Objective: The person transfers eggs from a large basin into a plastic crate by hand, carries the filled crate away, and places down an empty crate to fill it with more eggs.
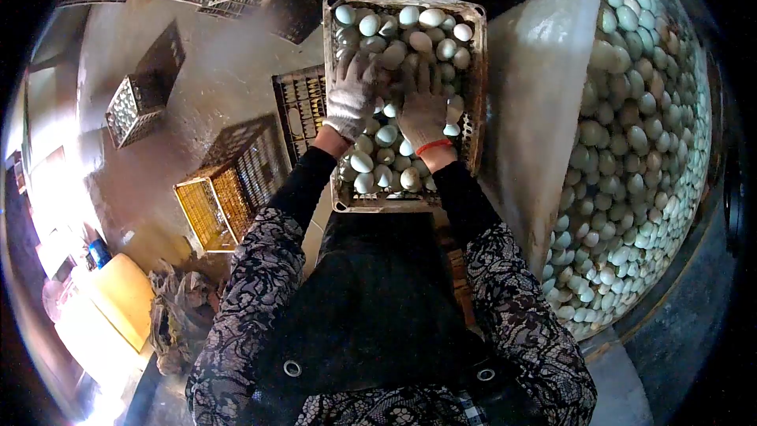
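In front of me stands a worn plastic crate point(483, 110) holding many pale bluish-white eggs point(385, 136). My left hand point(352, 95), in a grey knitted glove, lies over the eggs on the crate's left side, its fingers stretched forward. To the right of it, my right hand point(423, 107) wears a similar glove with a red cuff. Its fingers also reach out flat over the eggs near the middle. Both palms face down and hide the eggs beneath them. I see no egg gripped in either hand.
A large white tub point(544, 102) full of eggs stands close on the right. On the left are a yellow crate point(206, 209), a smaller crate with eggs point(130, 110) and a yellow chair-like object point(120, 293). Another dark crate point(298, 110) touches the egg crate's left side.
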### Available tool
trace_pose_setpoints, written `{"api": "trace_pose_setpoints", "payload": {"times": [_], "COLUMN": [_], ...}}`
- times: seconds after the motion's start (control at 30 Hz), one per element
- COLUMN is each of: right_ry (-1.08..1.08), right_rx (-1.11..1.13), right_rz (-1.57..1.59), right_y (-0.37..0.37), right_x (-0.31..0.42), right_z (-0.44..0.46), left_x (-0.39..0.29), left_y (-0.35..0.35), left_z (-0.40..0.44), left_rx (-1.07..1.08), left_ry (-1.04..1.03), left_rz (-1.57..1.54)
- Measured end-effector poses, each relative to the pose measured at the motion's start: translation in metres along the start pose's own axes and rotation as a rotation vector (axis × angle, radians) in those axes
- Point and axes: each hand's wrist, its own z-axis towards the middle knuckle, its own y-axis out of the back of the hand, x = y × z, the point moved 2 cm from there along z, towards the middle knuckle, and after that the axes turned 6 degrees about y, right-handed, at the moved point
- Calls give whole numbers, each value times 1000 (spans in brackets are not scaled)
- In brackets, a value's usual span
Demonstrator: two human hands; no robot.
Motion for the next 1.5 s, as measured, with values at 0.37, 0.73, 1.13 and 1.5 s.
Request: {"api": "trace_pose_setpoints", "payload": {"times": [0.37, 0.73, 1.13, 1.5], "right_ry": [-182, -701, -700, -1316], "right_rx": [152, -310, -75, -734], "right_rz": [525, 484, 767, 2060], "right_y": [88, 315, 247, 255], "right_x": [3, -102, -156, -146], "right_z": [-18, -202, -264, -202], "left_x": [-23, -183, -361, -364], "left_y": [-9, 100, 0, -26], "left_z": [-32, 27, 21, 11], "left_rx": [325, 91, 1043, 1352], "left_ry": [24, -183, -843, -324], "left_rz": [341, -841, -11, -411]}}
